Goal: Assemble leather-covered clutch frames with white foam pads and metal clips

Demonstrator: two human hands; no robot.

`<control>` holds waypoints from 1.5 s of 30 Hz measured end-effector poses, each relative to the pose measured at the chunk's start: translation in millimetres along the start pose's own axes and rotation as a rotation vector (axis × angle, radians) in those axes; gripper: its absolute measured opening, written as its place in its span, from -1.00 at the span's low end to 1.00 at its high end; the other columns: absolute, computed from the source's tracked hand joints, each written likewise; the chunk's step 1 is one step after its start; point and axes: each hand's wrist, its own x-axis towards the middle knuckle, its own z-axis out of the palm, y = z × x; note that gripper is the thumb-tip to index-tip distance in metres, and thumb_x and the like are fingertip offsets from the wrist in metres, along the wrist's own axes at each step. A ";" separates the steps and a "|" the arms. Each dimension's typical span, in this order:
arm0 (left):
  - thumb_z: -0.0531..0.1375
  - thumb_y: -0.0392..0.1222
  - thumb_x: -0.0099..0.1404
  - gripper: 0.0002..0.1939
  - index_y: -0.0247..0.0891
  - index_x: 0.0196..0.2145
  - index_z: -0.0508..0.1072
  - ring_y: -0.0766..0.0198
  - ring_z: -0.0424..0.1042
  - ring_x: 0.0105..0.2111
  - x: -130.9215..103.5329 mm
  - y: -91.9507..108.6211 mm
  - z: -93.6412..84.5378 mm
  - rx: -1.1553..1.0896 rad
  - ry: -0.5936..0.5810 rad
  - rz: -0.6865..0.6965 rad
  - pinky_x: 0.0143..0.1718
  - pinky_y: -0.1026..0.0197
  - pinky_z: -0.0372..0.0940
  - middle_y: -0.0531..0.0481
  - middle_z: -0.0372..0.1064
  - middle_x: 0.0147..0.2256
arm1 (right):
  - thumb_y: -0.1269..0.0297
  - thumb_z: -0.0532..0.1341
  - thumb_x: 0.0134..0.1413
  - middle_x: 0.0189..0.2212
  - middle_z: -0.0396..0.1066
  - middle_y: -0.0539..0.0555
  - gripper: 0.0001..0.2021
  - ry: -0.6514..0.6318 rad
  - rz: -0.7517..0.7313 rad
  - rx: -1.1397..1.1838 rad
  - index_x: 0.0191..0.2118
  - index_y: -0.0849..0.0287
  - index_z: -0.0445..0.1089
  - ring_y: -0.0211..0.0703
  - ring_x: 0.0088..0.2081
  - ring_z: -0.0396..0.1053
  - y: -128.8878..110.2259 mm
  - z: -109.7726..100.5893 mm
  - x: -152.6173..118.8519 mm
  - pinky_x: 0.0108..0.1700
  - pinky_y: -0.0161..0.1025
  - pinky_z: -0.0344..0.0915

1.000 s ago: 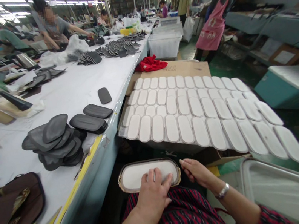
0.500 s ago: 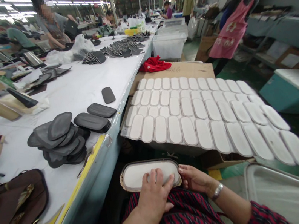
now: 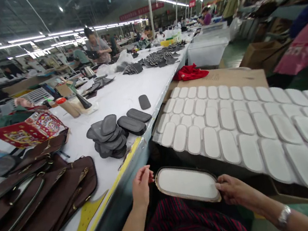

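My right hand (image 3: 233, 189) pinches the right end of an oval panel (image 3: 187, 183), which has a white face and a dark, ragged-looking rim. The panel is held above my lap, slightly tilted. Close to its left end, my left hand (image 3: 142, 184) is raised, with thumb and fingers drawn together; whether anything small is between them is hidden. On the white table to the left lie a heap of dark grey oval pieces (image 3: 108, 137), two small stacks (image 3: 132, 124) beside it, and one single grey piece (image 3: 144, 101).
Rows of white oval panels (image 3: 245, 122) cover a board at right. Brown bags (image 3: 46, 196) and a yellow template (image 3: 84, 221) lie at the table's left. A red cloth (image 3: 191, 72) rests on cardboard behind the rows. Translucent bins (image 3: 208, 52) and several people are farther back.
My left hand has come off the panel's white face and moved to its left end. My right hand still holds the right end. The camera view has turned left.
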 end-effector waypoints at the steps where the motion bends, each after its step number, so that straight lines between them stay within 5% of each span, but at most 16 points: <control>1: 0.18 0.06 0.11 -0.62 -0.24 -0.21 0.33 0.43 0.32 -0.50 9.7 -4.9 -10.7 -0.053 -0.007 -0.073 -0.50 0.41 0.21 0.09 0.30 -0.46 | 0.10 0.30 -0.11 -0.58 0.21 -0.16 -0.66 -0.006 0.005 0.026 -0.35 0.14 0.14 -0.46 -0.60 0.21 0.8 0.0 0.8 -0.53 -0.45 0.19; 3: 0.27 0.05 0.01 -0.60 -0.28 -0.31 0.33 0.48 0.24 -0.62 23.2 -15.9 -22.4 -0.099 -0.111 -0.191 -0.63 0.44 0.11 0.14 0.23 -0.55 | 0.12 0.31 -0.11 -0.58 0.19 -0.16 -0.66 -0.017 0.032 0.077 -0.36 0.14 0.14 -0.46 -0.60 0.21 2.5 -0.7 1.6 -0.53 -0.46 0.17; 7: 0.30 0.06 -0.07 -0.57 -0.28 -0.39 0.27 0.50 0.21 -0.65 30.0 -28.8 -19.7 -0.110 -0.329 -0.310 -0.60 0.40 0.18 0.18 0.17 -0.60 | 0.15 0.29 -0.07 -0.57 0.21 -0.14 -0.70 -0.018 0.073 0.134 -0.35 0.14 0.16 -0.43 -0.58 0.24 4.6 -3.7 0.1 -0.51 -0.43 0.19; 12: 0.32 -0.07 -0.06 -0.60 -0.25 -0.40 0.19 0.50 0.21 -0.67 40.4 -14.6 -15.5 -0.040 -0.476 -0.373 -0.64 0.41 0.21 0.21 0.19 -0.59 | 0.15 0.29 -0.07 -0.55 0.26 -0.09 -0.71 -0.038 0.063 0.121 -0.35 0.13 0.16 -0.35 -0.54 0.29 3.7 -1.5 2.1 -0.43 -0.33 0.26; 17: 0.22 -0.07 0.05 -0.66 -0.22 -0.32 0.16 0.47 0.20 -0.69 49.2 5.8 -17.7 0.373 -0.492 -0.190 -0.70 0.36 0.21 0.24 0.17 -0.55 | 0.11 0.38 -0.28 -0.54 0.27 -0.09 -0.56 0.269 -0.196 -0.093 -0.29 0.12 0.19 -0.28 -0.56 0.26 3.4 4.1 3.3 -0.48 -0.25 0.27; 20: 0.19 -0.05 0.08 -0.63 -0.24 -0.20 0.21 0.41 0.28 -0.59 35.2 14.6 -15.5 0.568 -0.363 0.015 -0.59 0.31 0.26 0.15 0.24 -0.46 | 0.10 0.38 -0.29 -0.17 0.34 0.08 -0.41 0.443 -0.436 -0.019 -0.06 0.08 0.22 -0.15 -0.26 0.33 -3.0 9.6 -16.3 -0.22 -0.19 0.30; 22: 0.15 -0.04 0.14 -0.66 -0.25 -0.16 0.28 0.37 0.31 -0.49 14.2 20.5 -7.3 0.675 -0.219 0.228 -0.43 0.26 0.30 0.06 0.29 -0.37 | -0.04 0.25 -0.11 0.04 0.23 0.12 -0.47 0.304 -0.464 0.217 0.00 0.07 0.25 -0.07 -0.03 0.24 -10.1 20.9 -37.7 -0.05 -0.15 0.24; 24: 0.09 -0.04 0.21 -0.71 -0.24 -0.18 0.35 0.34 0.32 -0.42 -13.6 25.8 9.1 0.735 -0.179 0.436 -0.33 0.24 0.31 -0.01 0.31 -0.29 | -0.16 0.07 0.00 0.09 0.18 0.16 -0.47 0.025 -0.342 0.450 -0.06 0.16 0.34 -0.01 0.08 0.14 -18.1 38.0 -59.4 0.01 -0.10 0.21; 27: 0.12 -0.04 0.21 -0.69 -0.21 -0.12 0.39 0.26 0.34 -0.28 -52.5 29.9 43.2 0.702 -0.391 0.660 -0.28 0.23 0.32 -0.09 0.31 -0.18 | -0.17 -0.02 0.05 0.10 0.19 0.20 -0.42 -0.229 -0.220 0.601 -0.10 0.24 0.40 0.00 0.14 0.06 -27.4 65.7 -83.3 0.09 -0.09 0.13; 32: 0.13 -0.08 0.22 -0.71 -0.20 -0.13 0.44 0.23 0.34 -0.20 -78.5 32.9 73.8 0.632 -0.512 0.847 -0.15 0.18 0.30 -0.10 0.37 -0.23 | -0.14 -0.08 0.10 0.07 0.22 0.21 -0.39 -0.436 -0.206 0.623 -0.03 0.28 0.35 -0.03 0.15 0.06 -26.9 93.6 -98.8 0.17 -0.09 -0.02; 36: 0.07 -0.13 0.26 -0.77 -0.24 -0.30 0.50 0.27 0.37 -0.29 -86.7 40.5 69.1 0.564 -0.521 0.746 -0.23 0.23 0.30 -0.08 0.40 -0.33 | -0.16 -0.07 0.09 0.07 0.22 0.23 -0.37 -0.484 -0.193 0.603 -0.02 0.30 0.34 -0.02 0.15 0.05 -17.5 98.4 -99.2 0.17 -0.11 -0.03; 40: 0.02 0.01 0.26 -0.66 -0.28 -0.50 0.36 0.36 0.32 -0.59 -85.7 41.1 57.1 0.405 -0.351 0.345 -0.50 0.31 0.27 0.06 0.29 -0.62 | -0.13 -0.01 0.07 0.03 0.25 0.27 -0.41 -0.429 -0.127 0.600 -0.09 0.32 0.39 -0.01 0.10 0.14 -5.2 96.1 -97.3 0.12 -0.12 0.06; 42: -0.03 0.09 0.26 -0.61 -0.26 -0.53 0.26 0.41 0.21 -0.72 -81.1 36.4 44.3 0.331 -0.272 0.202 -0.64 0.36 0.18 0.16 0.15 -0.71 | 0.00 0.10 0.07 0.00 0.29 0.25 -0.56 -0.395 -0.113 0.564 -0.14 0.29 0.41 -0.03 0.00 0.25 0.2 92.9 -98.2 0.03 -0.12 0.16; 45: -0.01 0.14 0.22 -0.57 -0.24 -0.60 0.16 0.43 0.18 -0.74 -73.6 26.0 13.4 0.335 -0.109 0.164 -0.66 0.36 0.14 0.19 0.06 -0.69 | 0.22 0.22 0.01 -0.17 0.38 0.16 -0.77 -0.313 -0.136 0.445 -0.21 0.23 0.41 -0.21 -0.29 0.37 4.9 80.8 -98.4 -0.25 -0.27 0.28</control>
